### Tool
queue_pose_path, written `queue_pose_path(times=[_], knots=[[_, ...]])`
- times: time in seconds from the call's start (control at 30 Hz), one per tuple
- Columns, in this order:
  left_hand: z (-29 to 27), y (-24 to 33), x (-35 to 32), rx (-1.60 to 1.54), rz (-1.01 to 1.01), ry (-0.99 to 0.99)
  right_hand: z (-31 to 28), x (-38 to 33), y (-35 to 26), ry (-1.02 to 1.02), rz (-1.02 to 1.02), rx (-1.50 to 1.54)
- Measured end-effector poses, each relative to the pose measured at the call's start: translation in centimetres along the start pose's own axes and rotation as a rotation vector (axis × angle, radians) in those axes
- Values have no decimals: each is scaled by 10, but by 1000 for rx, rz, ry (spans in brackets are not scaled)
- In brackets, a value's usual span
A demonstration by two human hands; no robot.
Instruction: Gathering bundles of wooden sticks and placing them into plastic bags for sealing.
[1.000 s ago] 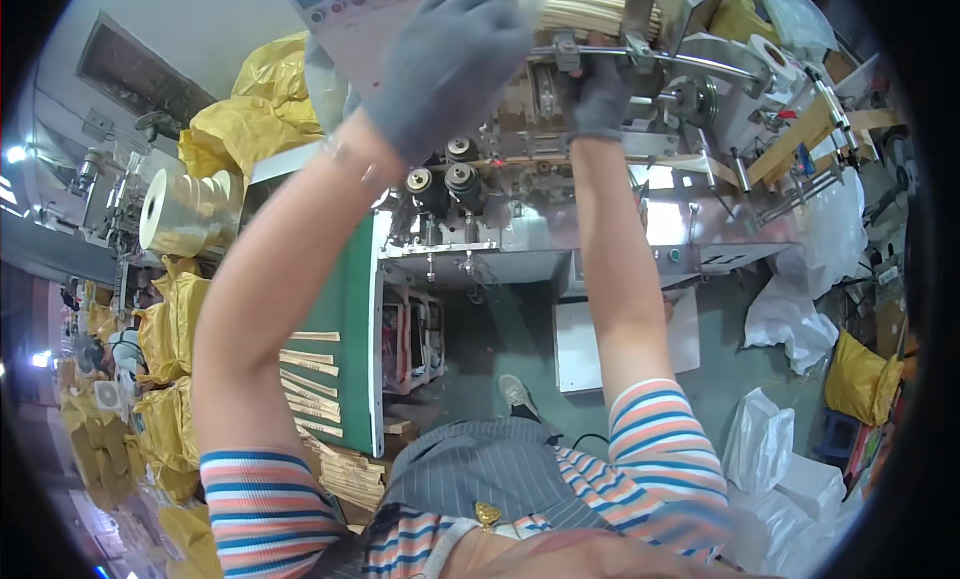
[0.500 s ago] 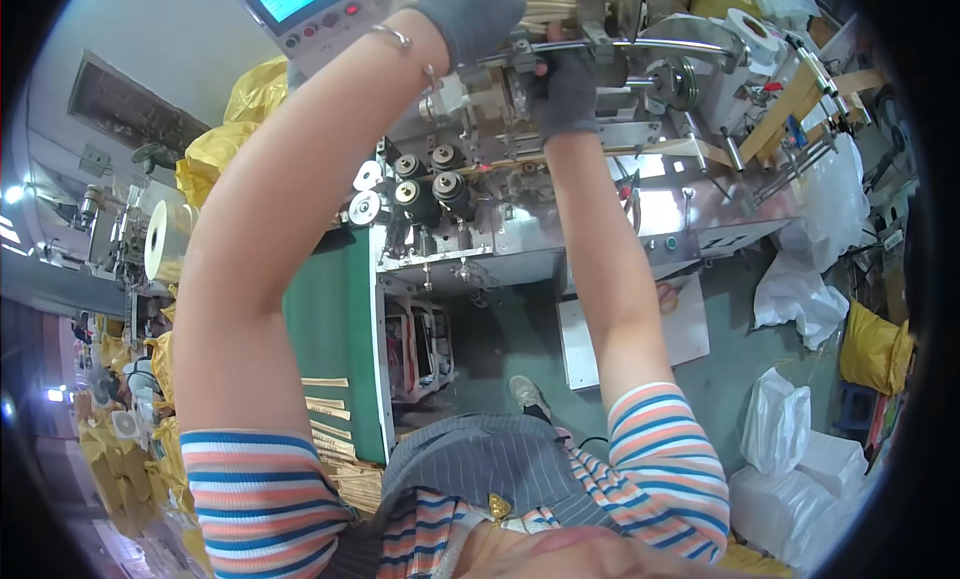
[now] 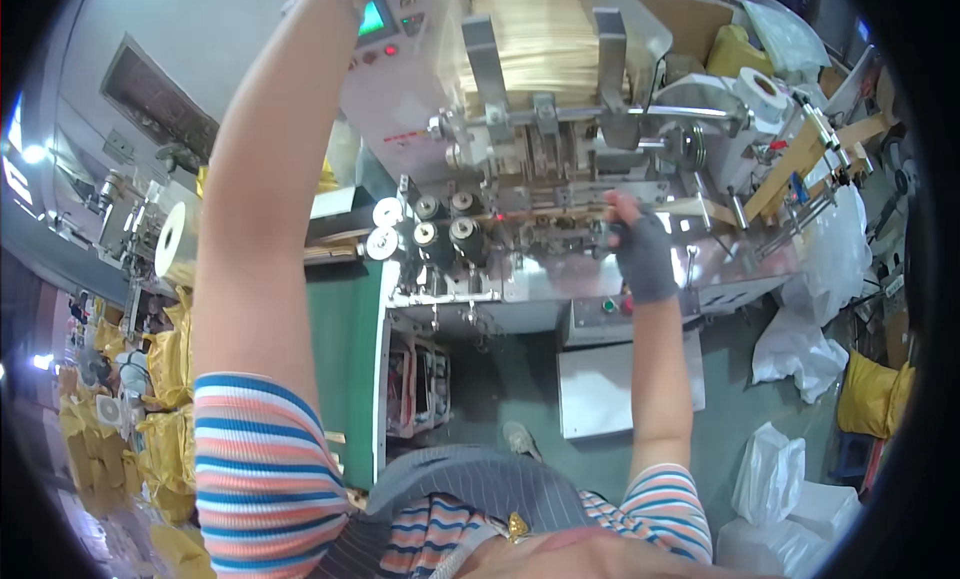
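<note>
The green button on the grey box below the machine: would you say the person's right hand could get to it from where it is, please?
Probably yes. The right hand is at the machine's edge just above the green button, and nothing shows between them.

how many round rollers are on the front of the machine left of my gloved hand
5 rollers: two white ones at the left, three dark ones beside them. More may be hidden behind the machine's parts.
</note>
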State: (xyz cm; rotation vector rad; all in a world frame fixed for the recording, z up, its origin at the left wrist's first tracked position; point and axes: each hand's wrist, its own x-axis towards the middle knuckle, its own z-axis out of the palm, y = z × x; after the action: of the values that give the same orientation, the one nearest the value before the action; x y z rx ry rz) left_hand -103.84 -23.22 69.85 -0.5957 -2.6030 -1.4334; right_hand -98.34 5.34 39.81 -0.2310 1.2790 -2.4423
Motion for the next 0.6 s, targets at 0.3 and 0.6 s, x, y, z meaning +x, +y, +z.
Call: queue_pose_path(times=[0.3,0.6], knots=[[54,58,-59,151,-233,-378,136,39,-134,-138,-565,-295],[2,17,-11,1358,255,391,117,11,-131,20,-597,-29]])
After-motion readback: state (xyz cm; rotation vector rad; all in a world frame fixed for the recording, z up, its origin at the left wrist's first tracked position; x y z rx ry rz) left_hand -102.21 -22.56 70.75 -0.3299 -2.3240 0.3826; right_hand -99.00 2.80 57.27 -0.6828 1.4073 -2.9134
